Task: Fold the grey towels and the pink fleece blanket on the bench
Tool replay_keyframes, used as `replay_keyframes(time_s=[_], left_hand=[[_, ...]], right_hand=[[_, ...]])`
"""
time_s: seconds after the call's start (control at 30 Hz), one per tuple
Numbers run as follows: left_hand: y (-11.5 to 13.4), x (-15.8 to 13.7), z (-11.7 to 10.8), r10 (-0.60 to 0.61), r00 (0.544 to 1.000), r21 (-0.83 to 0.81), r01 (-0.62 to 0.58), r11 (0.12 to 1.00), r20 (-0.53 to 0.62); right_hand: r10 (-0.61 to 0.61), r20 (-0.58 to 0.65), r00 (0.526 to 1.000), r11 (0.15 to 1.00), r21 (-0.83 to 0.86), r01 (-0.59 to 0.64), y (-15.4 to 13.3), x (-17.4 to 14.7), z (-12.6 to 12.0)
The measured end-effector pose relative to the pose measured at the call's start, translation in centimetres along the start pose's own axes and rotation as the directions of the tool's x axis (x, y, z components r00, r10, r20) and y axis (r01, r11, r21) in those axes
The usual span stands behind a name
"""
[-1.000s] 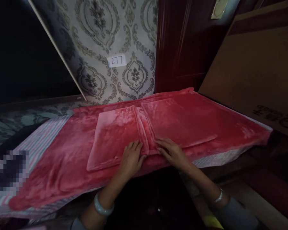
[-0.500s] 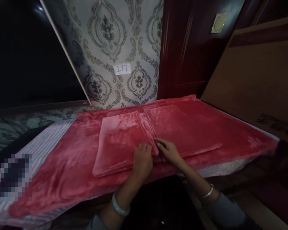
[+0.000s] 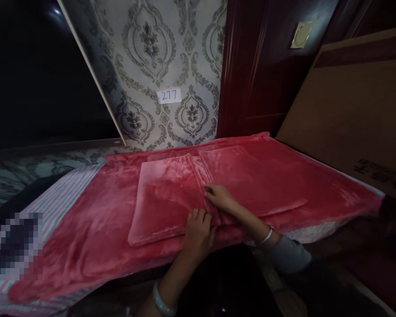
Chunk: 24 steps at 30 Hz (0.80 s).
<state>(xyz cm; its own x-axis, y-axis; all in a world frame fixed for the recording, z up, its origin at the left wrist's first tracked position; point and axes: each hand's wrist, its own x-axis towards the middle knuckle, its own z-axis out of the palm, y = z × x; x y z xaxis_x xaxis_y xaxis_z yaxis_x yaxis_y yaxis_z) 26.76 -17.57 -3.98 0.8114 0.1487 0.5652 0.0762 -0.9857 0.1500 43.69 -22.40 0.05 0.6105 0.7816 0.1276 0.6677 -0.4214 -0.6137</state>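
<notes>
A folded red plush cloth lies on a larger red plush cover, its left and right parts meeting at a seam near the middle. My left hand is at the near end of that seam, fingers bent over the cloth's edge and thumb at the side, closed on the fabric. Farther along the same seam, my right hand has its fingers curled together at the folded edge. The exact pinch of its fingertips is partly hidden. Each wrist wears a bracelet.
The red plush cover spreads over a long surface, with striped fabric at its left. A large dark screen stands at back left, and a cardboard box at right. Behind is a patterned wall with a label.
My right hand has moved up and left along the seam. My left hand has shifted slightly nearer to me, and the raised near corner of the fold now lies lower.
</notes>
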Motion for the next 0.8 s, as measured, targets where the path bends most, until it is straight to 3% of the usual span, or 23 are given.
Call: replay_keyframes(time_s=[0.2, 0.33, 0.5, 0.67, 0.8], left_hand=[[-0.2, 0.0, -0.1, -0.080, 0.996, -0.105, 0.083, 0.991, 0.030], [-0.2, 0.6, -0.1, -0.140, 0.988, -0.121, 0.148, 0.982, 0.069], [0.1, 0.6, 0.1, -0.094, 0.993, -0.259, 0.074, 0.963, -0.068], [0.6, 0.2, 0.3, -0.016, 0.990, -0.111, 0.000, 0.994, -0.138], [0.4, 0.2, 0.3, -0.014, 0.999, 0.023, 0.016, 1.000, -0.051]], right_hand=[[0.118, -0.012, 0.993, 0.990, -0.077, -0.118, 0.1, 2.9, 0.7], [0.118, -0.037, 0.992, 0.989, -0.081, -0.121, -0.1, 2.9, 1.2], [0.134, -0.083, 0.988, 0.986, -0.087, -0.141, 0.1, 2.1, 0.8], [0.180, -0.059, 0.982, 0.976, -0.112, -0.186, 0.6, 1.8, 0.6], [0.154, -0.043, 0.987, 0.983, -0.094, -0.157, 0.9, 2.3, 0.9]])
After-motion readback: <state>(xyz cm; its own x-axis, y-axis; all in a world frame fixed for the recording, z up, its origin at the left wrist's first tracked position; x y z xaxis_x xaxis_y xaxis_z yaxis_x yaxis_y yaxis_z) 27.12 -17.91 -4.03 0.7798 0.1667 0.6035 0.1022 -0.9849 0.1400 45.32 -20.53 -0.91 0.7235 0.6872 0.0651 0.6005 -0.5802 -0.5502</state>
